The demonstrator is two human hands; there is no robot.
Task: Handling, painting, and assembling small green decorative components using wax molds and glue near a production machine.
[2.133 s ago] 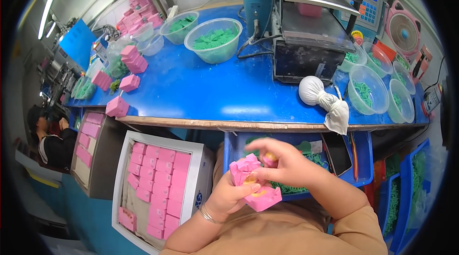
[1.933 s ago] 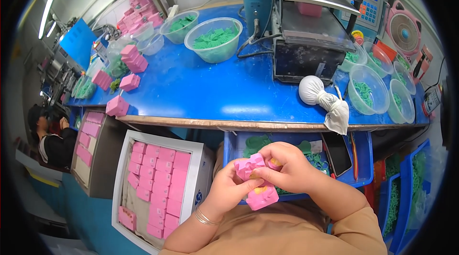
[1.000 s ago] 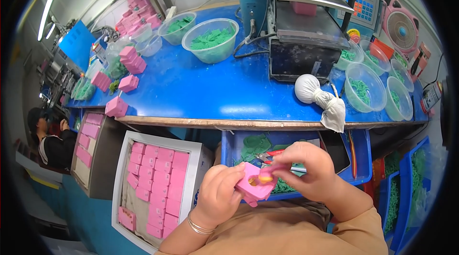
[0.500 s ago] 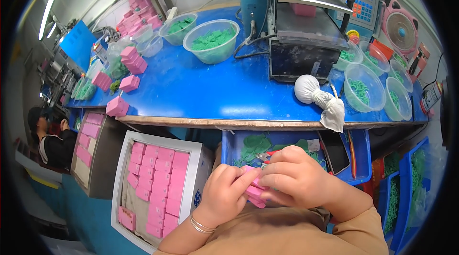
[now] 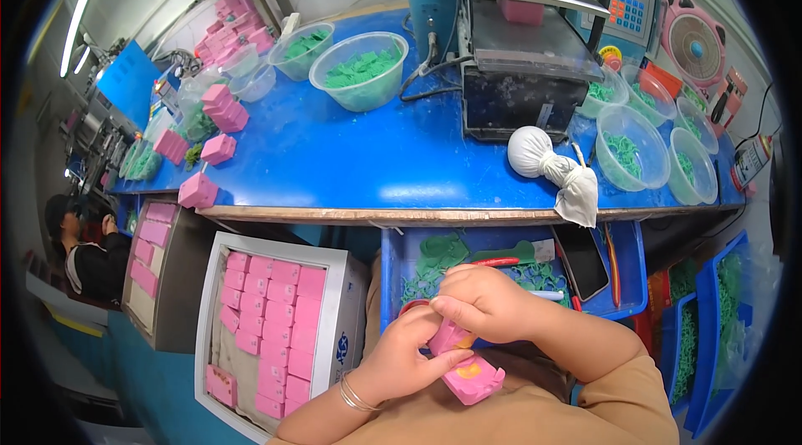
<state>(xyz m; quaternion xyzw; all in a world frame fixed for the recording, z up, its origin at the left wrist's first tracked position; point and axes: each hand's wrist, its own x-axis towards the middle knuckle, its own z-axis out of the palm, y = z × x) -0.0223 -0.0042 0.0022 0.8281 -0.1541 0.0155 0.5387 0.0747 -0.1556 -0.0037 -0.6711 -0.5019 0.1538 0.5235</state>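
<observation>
My left hand (image 5: 403,355), with bangles at its wrist, is closed on a pink block-shaped mould (image 5: 480,388) over my lap. Its thumb presses along the mould, which stands parted into two pieces with yellow patches on the inner faces. My right hand (image 5: 489,301) is closed over the upper pink piece (image 5: 447,336), its fingers partly hiding it. Just beyond my hands, an open blue drawer (image 5: 637,278) holds green scraps (image 5: 443,255), a red-handled tool (image 5: 496,261) and a dark phone (image 5: 582,263).
A white-rimmed box (image 5: 336,278) of pink blocks stands at my left. On the blue table (image 5: 334,169) are a press machine (image 5: 530,69), a tied white cloth bag (image 5: 555,169), bowls of green pieces (image 5: 359,78) and more pink blocks (image 5: 199,190). Another person (image 5: 88,253) sits far left.
The pink mould, held together before, is now parted and tilted toward me, showing yellow inside. My right hand has shifted left and down across it. The view has shifted slightly.
</observation>
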